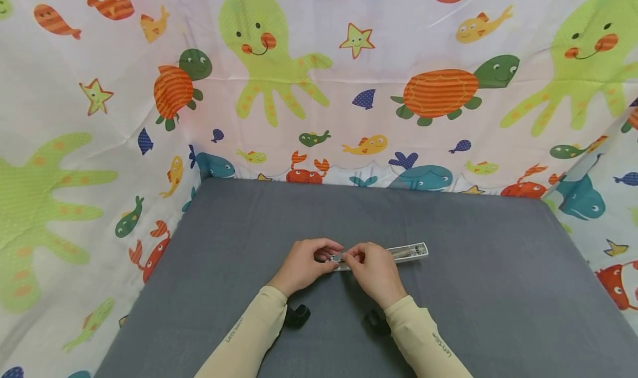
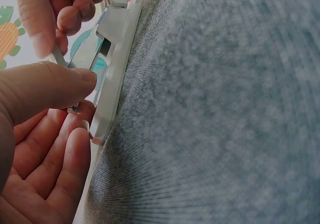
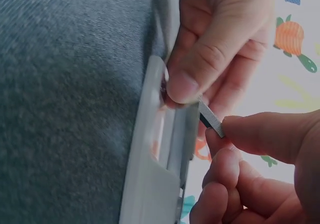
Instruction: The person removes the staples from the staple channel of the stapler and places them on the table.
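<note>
A white stapler, swung open into a long flat shape, extends under and between both hands on the grey surface. With thumb and fingers, my left hand grips its left end around the metal magazine. The right hand pinches a short strip of staples between thumb and index finger. Fine ridges run across this grey strip, and its far end meets the magazine beside the left thumb. In the head view the fingers mostly hide the strip. The stapler's right part sticks out past the right hand.
Grey cloth covers the table around the hands. Behind and at both sides hangs a white curtain printed with sea animals. Black camera mounts hang at the wrists, close over the cloth.
</note>
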`<state>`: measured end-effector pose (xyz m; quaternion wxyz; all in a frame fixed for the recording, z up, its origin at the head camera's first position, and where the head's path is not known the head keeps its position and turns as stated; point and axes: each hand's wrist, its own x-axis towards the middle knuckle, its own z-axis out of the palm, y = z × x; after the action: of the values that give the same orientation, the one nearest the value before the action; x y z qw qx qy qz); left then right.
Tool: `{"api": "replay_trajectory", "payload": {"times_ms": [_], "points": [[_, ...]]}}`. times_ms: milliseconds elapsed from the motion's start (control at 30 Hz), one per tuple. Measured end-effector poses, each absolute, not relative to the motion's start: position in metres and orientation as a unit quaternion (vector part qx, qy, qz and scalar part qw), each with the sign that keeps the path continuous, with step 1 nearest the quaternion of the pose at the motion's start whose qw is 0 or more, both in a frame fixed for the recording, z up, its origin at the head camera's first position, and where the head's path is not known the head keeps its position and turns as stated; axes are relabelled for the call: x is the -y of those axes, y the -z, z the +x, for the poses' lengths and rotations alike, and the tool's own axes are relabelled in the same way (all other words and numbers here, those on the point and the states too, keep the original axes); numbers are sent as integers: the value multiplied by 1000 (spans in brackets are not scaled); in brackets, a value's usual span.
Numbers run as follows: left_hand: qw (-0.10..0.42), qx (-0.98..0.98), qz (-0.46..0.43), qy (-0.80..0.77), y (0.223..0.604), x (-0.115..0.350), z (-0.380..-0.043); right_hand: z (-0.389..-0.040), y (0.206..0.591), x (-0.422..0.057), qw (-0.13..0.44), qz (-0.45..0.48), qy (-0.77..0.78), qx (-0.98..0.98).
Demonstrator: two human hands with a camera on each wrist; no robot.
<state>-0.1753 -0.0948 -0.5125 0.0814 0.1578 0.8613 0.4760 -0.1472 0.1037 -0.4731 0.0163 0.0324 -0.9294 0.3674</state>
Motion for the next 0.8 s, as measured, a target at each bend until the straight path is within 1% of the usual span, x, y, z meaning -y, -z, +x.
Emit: {"api": "replay_trajectory", "payload": {"times_ms": [200,400,600,800], "points": [[83,-859,155,-481,513,92,-175,-146,466,-120,21,11,-377,926],[89,-854,159,-488,516,91,-175,-140,453,-147,32,1,-370,929],[88,-857,153,-483,515,95,-174,-135,444,-189,29,-23,-367,929],[89,-857,159,-482,510,96,-173,-127,440,-235,8,-64,-403,913]]}}
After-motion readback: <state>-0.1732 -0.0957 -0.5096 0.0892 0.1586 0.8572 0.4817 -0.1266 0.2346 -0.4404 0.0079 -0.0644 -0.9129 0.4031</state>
